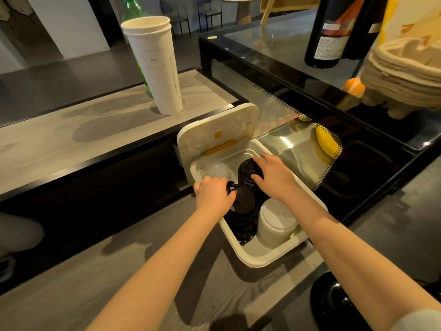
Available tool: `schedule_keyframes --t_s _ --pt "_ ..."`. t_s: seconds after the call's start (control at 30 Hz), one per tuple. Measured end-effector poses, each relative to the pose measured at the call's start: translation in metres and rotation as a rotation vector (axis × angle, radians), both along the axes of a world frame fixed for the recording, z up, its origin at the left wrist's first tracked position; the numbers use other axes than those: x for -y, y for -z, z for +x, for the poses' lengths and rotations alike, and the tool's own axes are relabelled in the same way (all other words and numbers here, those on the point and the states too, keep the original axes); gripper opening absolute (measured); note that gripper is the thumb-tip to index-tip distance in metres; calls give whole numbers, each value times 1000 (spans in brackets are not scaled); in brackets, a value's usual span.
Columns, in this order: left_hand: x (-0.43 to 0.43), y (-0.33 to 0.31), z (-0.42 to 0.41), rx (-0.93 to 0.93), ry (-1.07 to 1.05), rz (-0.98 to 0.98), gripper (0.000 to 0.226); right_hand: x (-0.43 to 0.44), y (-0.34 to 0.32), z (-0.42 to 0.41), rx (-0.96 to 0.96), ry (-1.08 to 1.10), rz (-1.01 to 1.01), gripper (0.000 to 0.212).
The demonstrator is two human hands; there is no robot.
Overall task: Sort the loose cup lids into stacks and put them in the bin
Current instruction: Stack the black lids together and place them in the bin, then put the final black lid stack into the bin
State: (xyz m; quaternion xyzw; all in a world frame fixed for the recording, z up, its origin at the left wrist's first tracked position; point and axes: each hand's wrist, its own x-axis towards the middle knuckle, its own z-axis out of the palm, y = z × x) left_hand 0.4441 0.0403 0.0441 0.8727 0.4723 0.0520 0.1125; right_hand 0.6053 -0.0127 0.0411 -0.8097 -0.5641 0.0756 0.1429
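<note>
A white bin (262, 262) is seen at the centre of the frame, set on a grey counter (95, 271), with its hinged cover (214, 132) stood open at the upper end. Four groups of lids are held inside it. A lower black stack (244, 220) is placed against the bin's left wall, and an upper black stack (247, 174) is set just above it in the picture. A white stack (276, 220) is lodged at the lower right, touching the lower black stack. Clear lids (218, 170) are nested in the upper left corner.

The left hand (214, 194) is curled over the top of the lower black stack, which is gripped from above. The right hand (274, 174) is closed on the top of the upper black stack, thumb on one side and fingers on the other.

At the upper left of the frame, white paper cups (155, 68) are nested upright on a raised ledge, with a green bottle (133, 13) behind them. At the right edge, pulp trays (405, 68) are piled on a glass case (274, 44), beside dark bottles (329, 32).
</note>
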Motion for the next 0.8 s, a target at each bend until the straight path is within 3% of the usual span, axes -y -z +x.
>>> schedule_keyframes --t_s 0.13,0.2,0.43,0.63,0.8 --pt "-1 4 0 -91 14 92 26 22 6 -9 -34 -27 297 40" --pt "-2 4 1 -88 21 96 30 33 11 -17 -56 -91 346 30" --pt "-4 -3 -41 117 -30 125 35 40 18 -47 54 -291 -58 40" --pt "-2 -13 -103 184 -96 65 35 36 11 -73 275 -334 -124 34" --pt "1 -20 -151 57 -89 26 42 32 -9 -85 314 -264 -127 36"
